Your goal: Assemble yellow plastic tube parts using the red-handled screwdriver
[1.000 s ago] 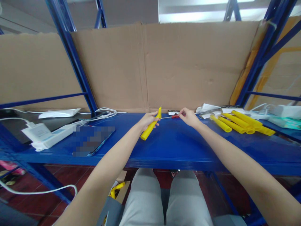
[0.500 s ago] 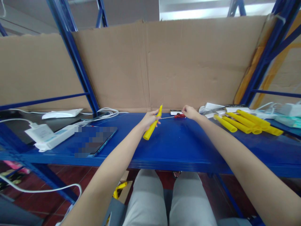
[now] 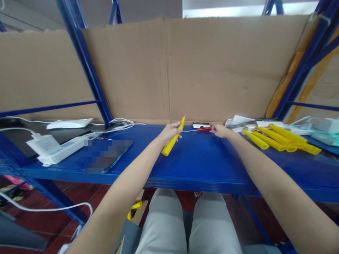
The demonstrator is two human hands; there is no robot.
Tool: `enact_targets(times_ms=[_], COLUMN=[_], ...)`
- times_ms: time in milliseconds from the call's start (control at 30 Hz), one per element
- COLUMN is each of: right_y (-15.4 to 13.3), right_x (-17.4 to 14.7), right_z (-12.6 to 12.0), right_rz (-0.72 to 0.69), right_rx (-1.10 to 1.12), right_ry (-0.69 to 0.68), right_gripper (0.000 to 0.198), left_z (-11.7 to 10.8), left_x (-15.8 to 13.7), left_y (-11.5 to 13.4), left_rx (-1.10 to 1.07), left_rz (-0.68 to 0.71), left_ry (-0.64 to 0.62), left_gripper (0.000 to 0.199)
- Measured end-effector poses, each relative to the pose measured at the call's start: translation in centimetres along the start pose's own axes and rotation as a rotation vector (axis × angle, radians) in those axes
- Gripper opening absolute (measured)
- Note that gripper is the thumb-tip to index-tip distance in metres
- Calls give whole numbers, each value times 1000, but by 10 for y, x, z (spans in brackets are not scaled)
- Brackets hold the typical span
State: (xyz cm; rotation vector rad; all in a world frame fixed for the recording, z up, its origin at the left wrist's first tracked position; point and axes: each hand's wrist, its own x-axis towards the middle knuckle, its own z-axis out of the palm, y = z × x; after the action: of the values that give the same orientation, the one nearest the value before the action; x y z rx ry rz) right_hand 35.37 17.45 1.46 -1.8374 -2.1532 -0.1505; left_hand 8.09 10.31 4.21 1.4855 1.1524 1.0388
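Observation:
My left hand [image 3: 171,133] is closed around a yellow tapered tube [image 3: 172,141], its narrow tip pointing up and away and its wide end toward me. Just right of it lies a screwdriver [image 3: 204,129] with a red handle, its thin metal shaft running left toward the tube. My right hand [image 3: 219,130] is at the butt end of that handle, fingers curled together. Whether the fingers grip the handle or some small thing cannot be made out. A small black-and-white label [image 3: 200,125] lies behind the screwdriver.
Several yellow tubes [image 3: 278,137] lie in a pile on the right of the blue shelf [image 3: 196,165]. A flat dark device [image 3: 111,155], partly blurred out, a white power strip [image 3: 63,150] and cables [image 3: 123,123] are on the left. Cardboard [image 3: 212,70] stands along the back.
My right hand has come down and slightly right, to the end of the red handle. The left hand keeps its hold on the yellow tube. The view has shifted a little.

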Motion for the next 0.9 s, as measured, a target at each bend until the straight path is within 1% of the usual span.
enact_targets(times_ms=[67, 167, 533, 767, 900], right_y=[1, 0, -8, -8, -8], right_x=[-3, -5, -5, -4, -5], right_z=[3, 6, 13, 15, 14], right_rz=[-2, -4, 28, 44, 51], right_rx=[-6, -3, -56, -68, -67], right_ry=[-24, -23, 20, 21, 10], right_gripper=[16, 17, 19, 21, 22], left_z=[-1, -1, 1, 0, 0], left_x=[1, 2, -2, -2, -2], left_y=[-1, -2, 1, -1, -2], left_rx=[2, 8, 11, 50, 58], left_rz=[9, 5, -5, 25, 20], left_ry=[-10, -9, 2, -75, -109], left_gripper=[62, 62, 63, 63, 63])
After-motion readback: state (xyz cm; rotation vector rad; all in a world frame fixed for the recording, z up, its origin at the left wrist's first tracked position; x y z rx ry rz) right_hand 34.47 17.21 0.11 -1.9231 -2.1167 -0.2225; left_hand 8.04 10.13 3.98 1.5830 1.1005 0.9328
